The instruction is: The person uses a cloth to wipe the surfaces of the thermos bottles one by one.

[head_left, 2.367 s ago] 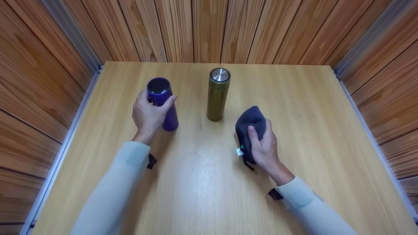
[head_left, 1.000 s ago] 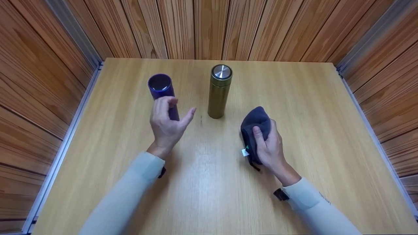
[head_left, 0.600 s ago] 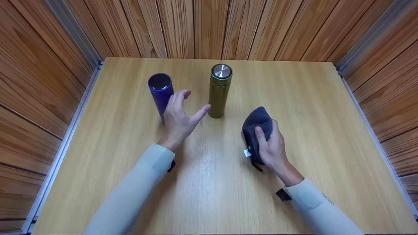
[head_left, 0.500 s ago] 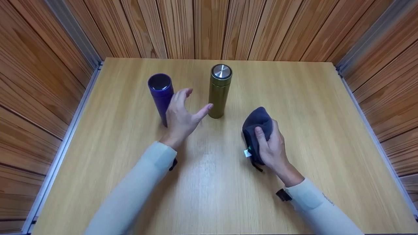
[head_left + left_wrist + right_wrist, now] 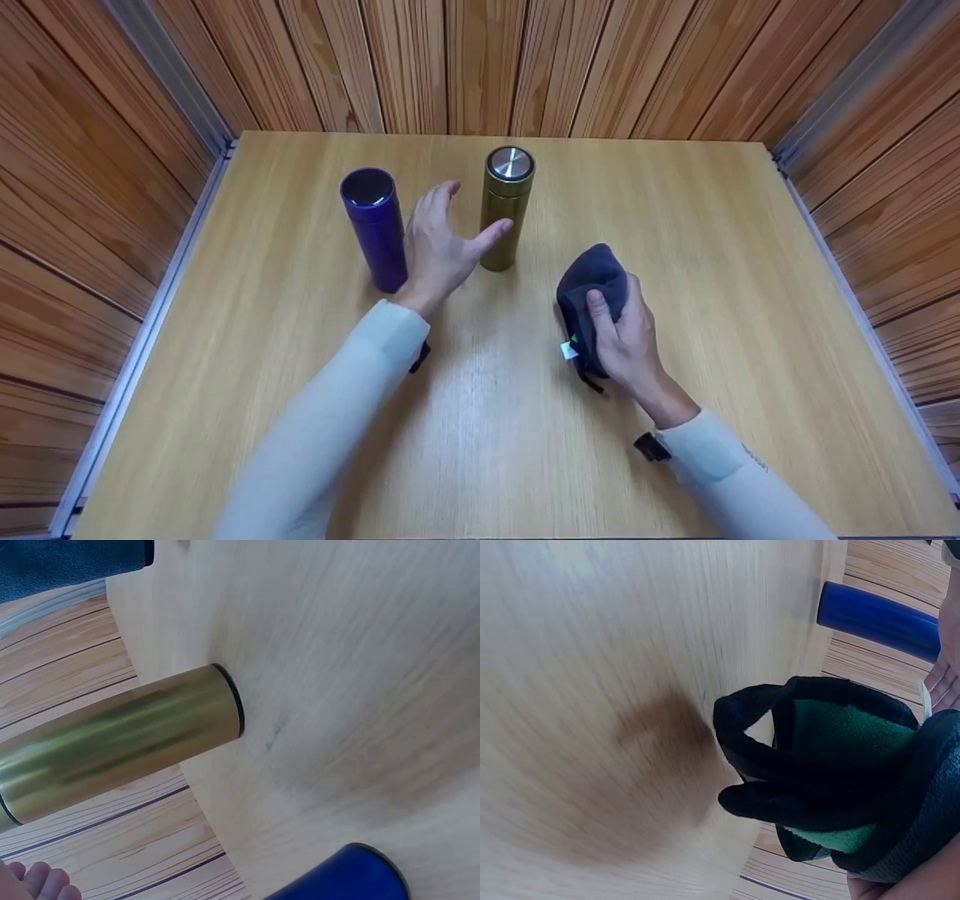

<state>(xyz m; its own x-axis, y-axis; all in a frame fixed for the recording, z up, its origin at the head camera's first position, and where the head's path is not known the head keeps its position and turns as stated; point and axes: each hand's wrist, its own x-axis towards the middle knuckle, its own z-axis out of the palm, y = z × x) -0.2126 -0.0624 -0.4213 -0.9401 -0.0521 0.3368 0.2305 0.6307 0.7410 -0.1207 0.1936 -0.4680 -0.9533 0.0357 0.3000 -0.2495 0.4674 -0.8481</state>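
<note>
A purple bottle (image 5: 380, 236) with a dark, glossy top stands upright on the table, left of centre. To its right is an upright gold-green thermos flask (image 5: 505, 196) with a round metal lid. My left hand (image 5: 441, 247) hovers between the two, fingers and thumb spread, the thumb overlapping the flask in the head view. In the left wrist view the flask (image 5: 124, 739) lies past the fingertips (image 5: 46, 881). My right hand (image 5: 628, 337) grips a folded dark grey cloth (image 5: 592, 270) with black edging and a white tag. Its green inner side (image 5: 847, 731) shows in the right wrist view.
Both bottles stand on a light wooden table (image 5: 480, 435). Wood-plank panels (image 5: 480, 67) rise behind it and on both sides, with metal rails (image 5: 142, 337) along the side edges.
My left hand has let go of the purple bottle and moved right toward the gold-green flask. The bottle stays standing. My right hand keeps hold of the cloth, shifted slightly right.
</note>
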